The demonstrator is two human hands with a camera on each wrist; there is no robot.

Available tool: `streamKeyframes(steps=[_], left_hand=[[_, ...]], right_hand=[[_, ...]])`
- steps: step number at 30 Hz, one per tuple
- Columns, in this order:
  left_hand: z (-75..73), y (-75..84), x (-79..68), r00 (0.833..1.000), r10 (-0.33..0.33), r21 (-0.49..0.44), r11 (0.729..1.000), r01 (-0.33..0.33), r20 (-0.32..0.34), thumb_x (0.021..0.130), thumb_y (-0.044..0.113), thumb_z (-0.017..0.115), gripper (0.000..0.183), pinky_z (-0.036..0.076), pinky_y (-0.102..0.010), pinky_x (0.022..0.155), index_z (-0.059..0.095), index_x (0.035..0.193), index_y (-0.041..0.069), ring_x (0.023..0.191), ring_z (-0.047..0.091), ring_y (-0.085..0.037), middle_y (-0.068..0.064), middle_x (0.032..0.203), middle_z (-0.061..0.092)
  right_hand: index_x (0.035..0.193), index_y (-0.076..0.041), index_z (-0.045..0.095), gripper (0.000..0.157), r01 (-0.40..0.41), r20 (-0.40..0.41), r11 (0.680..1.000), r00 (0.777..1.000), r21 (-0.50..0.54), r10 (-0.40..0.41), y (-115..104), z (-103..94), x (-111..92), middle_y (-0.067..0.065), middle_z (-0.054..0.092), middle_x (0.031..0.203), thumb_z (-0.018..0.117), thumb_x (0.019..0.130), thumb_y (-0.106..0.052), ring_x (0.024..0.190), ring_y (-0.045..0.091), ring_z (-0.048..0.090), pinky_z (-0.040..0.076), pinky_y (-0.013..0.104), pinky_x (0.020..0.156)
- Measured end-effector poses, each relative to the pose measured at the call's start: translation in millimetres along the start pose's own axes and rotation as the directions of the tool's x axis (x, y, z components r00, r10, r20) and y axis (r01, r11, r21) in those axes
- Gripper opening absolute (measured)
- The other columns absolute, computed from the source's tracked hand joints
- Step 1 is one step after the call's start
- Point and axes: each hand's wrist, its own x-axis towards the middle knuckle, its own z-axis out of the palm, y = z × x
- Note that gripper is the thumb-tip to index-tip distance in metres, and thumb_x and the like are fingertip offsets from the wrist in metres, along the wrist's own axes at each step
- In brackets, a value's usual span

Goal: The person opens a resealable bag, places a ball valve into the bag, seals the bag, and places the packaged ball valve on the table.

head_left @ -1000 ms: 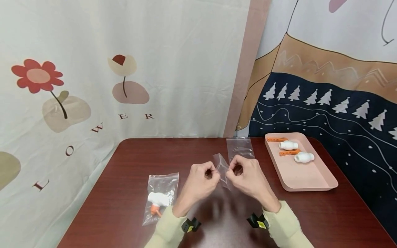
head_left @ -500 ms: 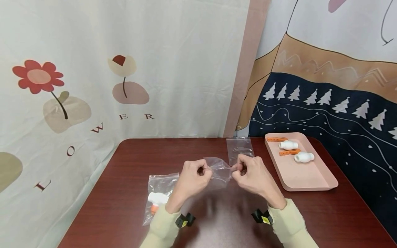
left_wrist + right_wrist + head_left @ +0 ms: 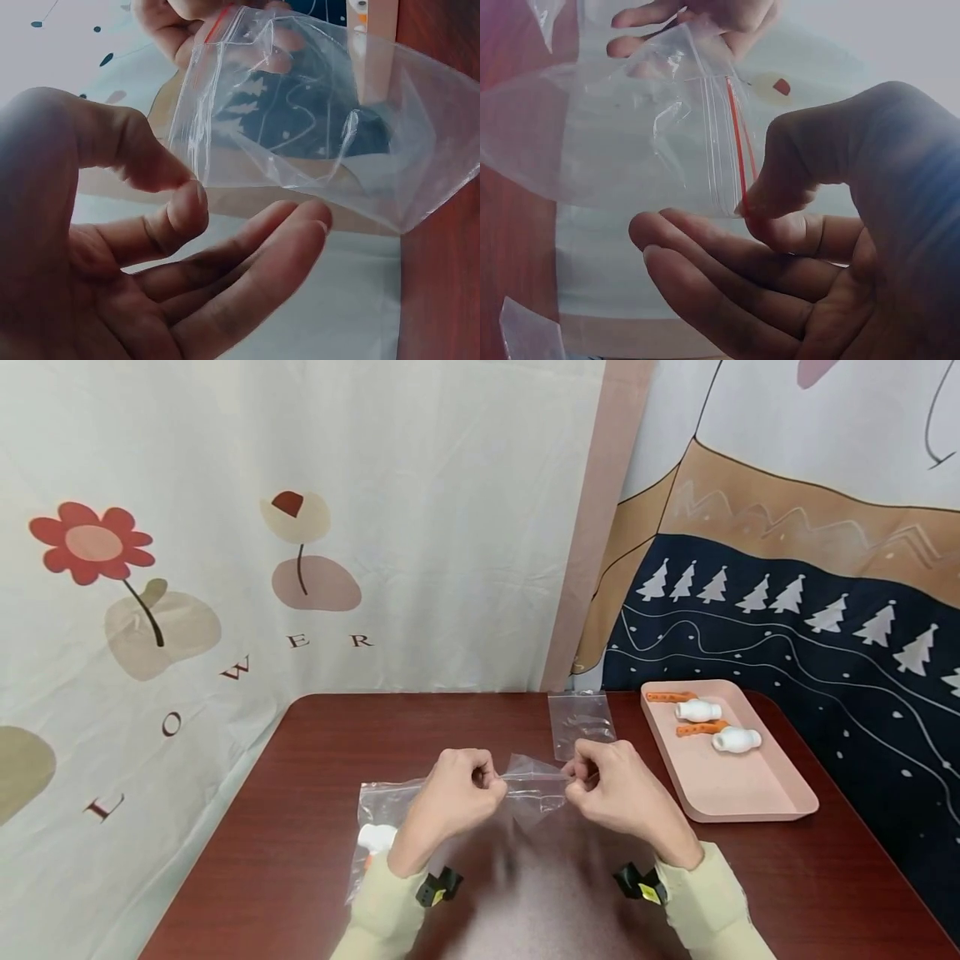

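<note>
A clear zip bag [image 3: 534, 789] is stretched between both hands above the table, with nothing visible inside. My left hand [image 3: 457, 789] pinches one top corner between thumb and index finger, the other fingers held loosely out in the left wrist view. At the opposite corner my right hand [image 3: 618, 789] pinches the bag's edge. A red line along the zip [image 3: 739, 142] shows in the right wrist view. Left of the left hand lies another zip bag [image 3: 386, 797] with a white plastic piece [image 3: 377, 837] inside, partly covered by the left forearm.
One more clear zip bag [image 3: 581, 722] lies flat at the table's back, beyond the right hand. On the right a pink tray [image 3: 742, 793] holds two white plastic pieces [image 3: 737, 741] and two orange strips [image 3: 671, 697]. Printed curtains hang behind the table [image 3: 337, 735].
The hands have drawn apart and pulled the bag from a narrow fold to a wider span. The left forearm has shifted left, covering more of the filled bag.
</note>
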Motion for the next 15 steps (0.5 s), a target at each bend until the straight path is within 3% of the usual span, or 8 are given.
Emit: streamKeyframes(steps=[3,6,11,15], left_hand=[[-1.0,-0.5,0.2,0.999,0.023,-0.082,0.996,-0.021,0.028,0.08,0.008,0.062,0.011,0.052,-0.022,0.066,0.062,0.078,0.019,0.069,0.061,-0.008,0.007,0.076,0.064],[0.0,-2.7,1.5,0.993,0.099,-0.17,0.982,-0.086,0.066,0.082,0.004,0.062,0.021,0.057,-0.025,0.075,0.067,0.098,0.015,0.081,0.067,-0.01,0.002,0.094,0.069],[4.4,-4.8,5.3,0.957,0.283,-0.212,0.941,-0.265,0.062,0.082,0.0,0.062,0.042,0.06,-0.032,0.086,0.064,0.122,0.014,0.098,0.068,-0.015,0.0,0.116,0.067],[10.1,-3.4,7.1,0.934,0.357,-0.231,0.91,-0.344,0.016,0.081,-0.002,0.061,0.05,0.059,-0.037,0.094,0.062,0.128,0.014,0.107,0.066,-0.02,0.002,0.122,0.064]], right_hand=[[0.067,-0.022,0.051,0.028,0.004,-0.01,1.0,1.0,0.007,-0.004,1,-1.3,0,-0.002,0.078,0.082,0.064,0.075,0.001,0.076,0.001,0.071,0.049,0.021,0.057],[0.069,-0.021,0.052,0.027,-0.012,-0.008,0.999,1.0,0.034,0.013,3,-2.9,1,-0.003,0.078,0.083,0.065,0.078,0.001,0.074,0.001,0.07,0.049,0.021,0.056],[0.072,-0.019,0.053,0.026,-0.038,0.029,0.992,0.999,0.124,0.034,4,-4.8,1,0.0,0.08,0.086,0.065,0.082,0.001,0.072,0.004,0.072,0.051,0.023,0.056],[0.074,-0.018,0.053,0.025,-0.061,0.072,0.977,0.996,0.203,0.047,3,-5.7,0,0.003,0.08,0.088,0.063,0.086,0.002,0.072,0.01,0.075,0.052,0.025,0.056]])
